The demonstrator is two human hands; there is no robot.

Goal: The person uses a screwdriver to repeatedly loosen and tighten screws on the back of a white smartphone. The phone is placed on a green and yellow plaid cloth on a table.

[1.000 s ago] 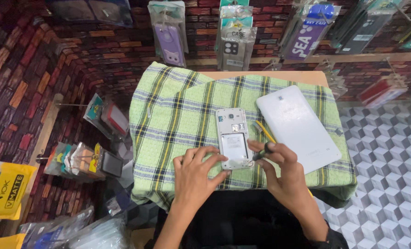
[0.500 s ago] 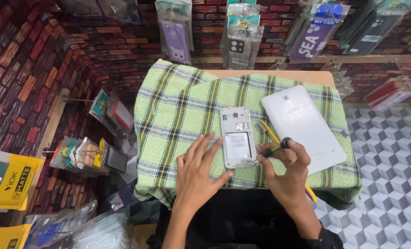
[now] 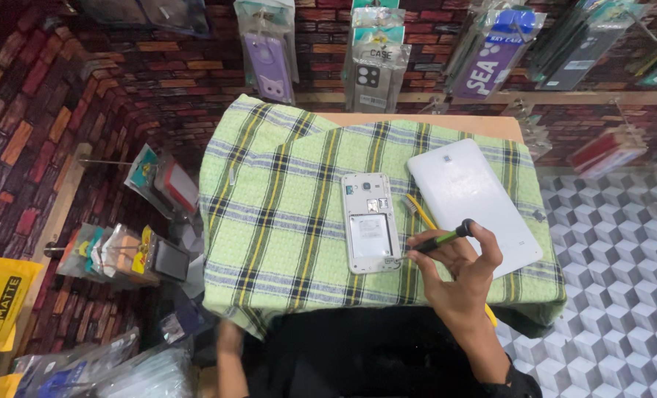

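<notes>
Head view looks down on a desk (image 3: 490,127) draped in a green plaid cloth (image 3: 284,214). Right hand (image 3: 461,276) pinches a green-and-black screwdriver (image 3: 440,241) between closed fingers (image 3: 433,259), its tip at the lower right corner of the opened white phone (image 3: 370,222). Just right of that phone lie a yellow tool (image 3: 419,210) and a white tablet (image 3: 474,200). Left hand (image 3: 229,343) hangs below the cloth's near edge, well apart from the phone; its fingers are blurred, so their state cannot be told.

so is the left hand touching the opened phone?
Apart. The head view shows the left hand down below the near edge of the checked cloth, with bare cloth between it and the opened phone.
</notes>
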